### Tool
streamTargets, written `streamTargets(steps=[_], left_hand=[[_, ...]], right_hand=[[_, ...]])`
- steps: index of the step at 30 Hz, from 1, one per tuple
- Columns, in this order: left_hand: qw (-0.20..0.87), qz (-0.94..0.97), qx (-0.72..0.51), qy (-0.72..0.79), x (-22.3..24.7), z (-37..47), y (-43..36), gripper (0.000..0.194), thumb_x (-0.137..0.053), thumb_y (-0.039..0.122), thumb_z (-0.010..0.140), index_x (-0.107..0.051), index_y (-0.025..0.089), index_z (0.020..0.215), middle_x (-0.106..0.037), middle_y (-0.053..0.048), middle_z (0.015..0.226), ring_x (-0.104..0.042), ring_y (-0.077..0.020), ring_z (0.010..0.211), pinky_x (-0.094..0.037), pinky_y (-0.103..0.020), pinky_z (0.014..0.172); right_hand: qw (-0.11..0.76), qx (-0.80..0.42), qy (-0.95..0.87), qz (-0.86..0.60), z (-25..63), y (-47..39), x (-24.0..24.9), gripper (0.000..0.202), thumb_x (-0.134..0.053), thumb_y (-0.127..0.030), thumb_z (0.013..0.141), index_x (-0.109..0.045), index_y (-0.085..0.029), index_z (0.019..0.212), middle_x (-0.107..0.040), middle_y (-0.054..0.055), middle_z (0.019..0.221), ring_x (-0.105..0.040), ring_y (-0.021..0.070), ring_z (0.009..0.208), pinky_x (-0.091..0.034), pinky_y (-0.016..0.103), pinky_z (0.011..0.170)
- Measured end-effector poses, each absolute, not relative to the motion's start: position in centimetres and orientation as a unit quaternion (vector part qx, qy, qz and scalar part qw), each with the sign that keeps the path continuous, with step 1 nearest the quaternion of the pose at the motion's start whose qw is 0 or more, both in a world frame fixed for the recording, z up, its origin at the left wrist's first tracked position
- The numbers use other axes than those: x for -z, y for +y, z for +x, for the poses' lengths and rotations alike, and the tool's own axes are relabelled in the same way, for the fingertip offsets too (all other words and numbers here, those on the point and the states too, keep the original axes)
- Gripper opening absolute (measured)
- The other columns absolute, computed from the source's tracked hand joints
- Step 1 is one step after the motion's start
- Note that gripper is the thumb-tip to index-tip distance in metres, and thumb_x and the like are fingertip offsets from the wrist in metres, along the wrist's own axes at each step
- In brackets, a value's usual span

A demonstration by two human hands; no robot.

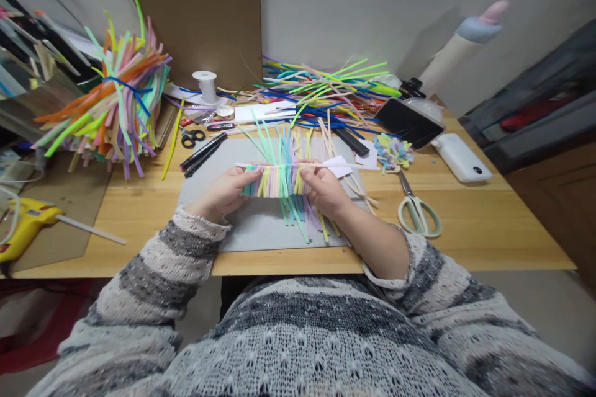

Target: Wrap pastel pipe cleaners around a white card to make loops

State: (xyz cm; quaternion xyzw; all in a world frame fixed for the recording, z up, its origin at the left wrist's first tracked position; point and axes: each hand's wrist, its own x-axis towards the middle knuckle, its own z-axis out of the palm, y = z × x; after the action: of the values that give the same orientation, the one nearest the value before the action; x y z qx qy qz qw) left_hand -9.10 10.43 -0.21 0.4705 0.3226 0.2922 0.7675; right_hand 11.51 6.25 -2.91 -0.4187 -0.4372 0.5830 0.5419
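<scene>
A row of pastel pipe cleaners (274,181), in green, yellow, pink, purple and blue, hangs side by side from a long pale pipe cleaner (344,165) held level. My left hand (227,191) pinches the left end of this row between thumb and fingers. At the right end, my right hand (323,189) closes thumb and fingers on the same row. Beneath and behind it, loose pipe cleaners (298,223) lie across a grey mat (246,232). The fingers behind the row are partly hidden.
Scissors (419,214) lie on the right, near a pastel fuzzy piece (392,152), a phone (410,123) and a white device (463,158). At left are a yellow glue gun (28,229), a pipe cleaner bundle (116,99) and black pens (203,155). A white spool (205,88) stands behind.
</scene>
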Motion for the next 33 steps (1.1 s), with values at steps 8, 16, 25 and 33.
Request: streamTargets(steps=[8,16,25,33], left_hand=[[0.745,0.492,-0.287,0.348,0.0,-9.0,10.2,0.037,-0.069,0.036,0.076,-0.070,0.012,0.104,-0.073,-0.011,0.091,-0.067,-0.0221,0.081,-0.050,-0.031,0.075],[0.693,0.537,-0.308,0.371,0.1,-9.7,10.5,0.034,-0.071,0.035,0.074,-0.070,0.015,0.102,-0.072,-0.008,0.089,-0.065,-0.0169,0.075,-0.051,-0.027,0.072],[0.798,0.355,-0.281,0.399,-1.2,-9.6,10.3,0.041,-0.039,0.041,0.092,-0.063,0.013,0.111,-0.066,-0.016,0.108,-0.066,-0.0269,0.088,-0.058,-0.043,0.067],[0.793,0.387,-0.280,0.379,-0.6,-9.8,10.5,0.035,-0.049,0.031,0.087,-0.061,0.015,0.116,-0.065,-0.015,0.111,-0.066,-0.0257,0.087,-0.059,-0.039,0.066]], right_hand=[[0.513,-0.650,-0.398,-0.395,11.3,5.9,2.8,0.049,-0.079,-0.029,0.060,-0.058,-0.023,0.104,-0.068,-0.002,0.084,-0.064,0.0154,0.074,-0.054,0.027,0.061],[0.462,-0.707,-0.353,-0.403,11.5,5.9,2.4,0.031,-0.075,-0.032,0.064,-0.069,-0.019,0.091,-0.072,0.004,0.087,-0.068,0.0185,0.077,-0.057,0.032,0.067],[0.511,-0.717,-0.255,-0.400,11.5,6.0,1.9,0.019,-0.060,-0.020,0.064,-0.065,-0.017,0.082,-0.071,0.003,0.079,-0.067,0.0207,0.075,-0.058,0.039,0.069],[0.532,-0.713,-0.250,-0.382,11.2,6.5,2.3,0.023,-0.058,-0.037,0.072,-0.064,-0.019,0.085,-0.069,0.003,0.075,-0.065,0.0200,0.071,-0.055,0.033,0.061]])
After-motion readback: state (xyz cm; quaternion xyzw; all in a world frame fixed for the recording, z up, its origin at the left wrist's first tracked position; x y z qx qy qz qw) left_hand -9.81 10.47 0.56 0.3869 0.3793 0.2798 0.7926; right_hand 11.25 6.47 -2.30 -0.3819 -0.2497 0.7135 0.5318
